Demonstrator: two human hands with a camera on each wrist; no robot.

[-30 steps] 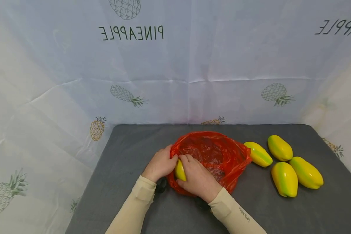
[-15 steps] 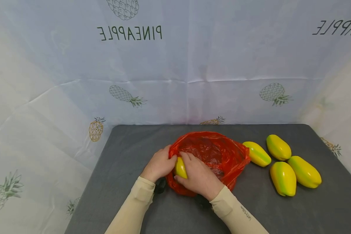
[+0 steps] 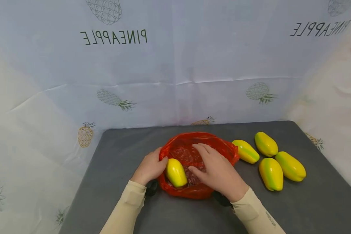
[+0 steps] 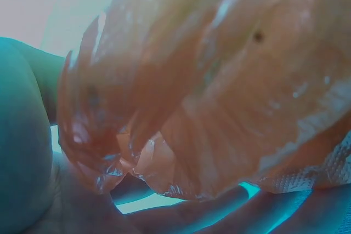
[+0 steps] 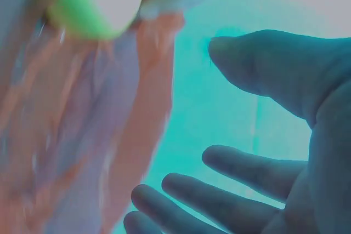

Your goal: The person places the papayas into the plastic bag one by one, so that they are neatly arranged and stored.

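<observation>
A yellow-green fruit [image 3: 176, 173], papaya-like in shape, lies inside the red plastic bag [image 3: 190, 192], against its left side. My left hand [image 3: 150, 167] grips the left rim of the bag, thumb on the inner side near the fruit. In the left wrist view, crumpled bag film [image 4: 219, 113] fills most of the picture, between the thumb and the fingers. Over the bag's mouth hovers my right hand [image 3: 217, 170], fingers spread and holding nothing. The right wrist view shows that hand [image 5: 274, 195] apart from the papaya [image 5: 101, 1] and the bag [image 5: 71, 157].
Several more papayas lie right of the bag on the dark grey table [image 3: 123, 149]; the nearest papaya [image 3: 245, 151] sits by the bag's right edge. Behind the table hangs a pale curtain [image 3: 161, 107] printed with pineapples.
My right hand has let go of the papaya inside the bag and moved back to the right, fingers spreading. The left hand keeps its grip on the rim. The head view has shifted slightly.
</observation>
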